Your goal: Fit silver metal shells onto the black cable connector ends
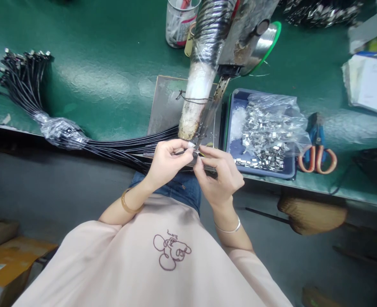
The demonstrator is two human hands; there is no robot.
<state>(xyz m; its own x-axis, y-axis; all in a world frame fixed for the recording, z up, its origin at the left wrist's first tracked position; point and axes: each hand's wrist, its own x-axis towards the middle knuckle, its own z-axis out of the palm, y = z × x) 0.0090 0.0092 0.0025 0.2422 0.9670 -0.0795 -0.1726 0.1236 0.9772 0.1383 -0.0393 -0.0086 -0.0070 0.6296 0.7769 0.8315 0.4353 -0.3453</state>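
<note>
My left hand [170,162] pinches the end of a black cable, just under the tip of a soldering machine [209,111]. My right hand [219,172] is close beside it, its thumb and fingers pinched at the same spot; what they hold is too small to make out. A bundle of black cables [121,147] runs leftward from my left hand, tied with clear wrap [63,133]. A white fume tube [193,98] comes down right above my fingers. Under the tube lies a grey plate [165,100].
Right of my hands, a blue tray [289,168] holds a plastic bag [274,123] and many small metal connector shells [265,157]. Orange-handled scissors [318,157] and blue-handled pliers [316,130] lie beside it. Behind stand a solder wire spool [265,47] and a clear cup [178,25].
</note>
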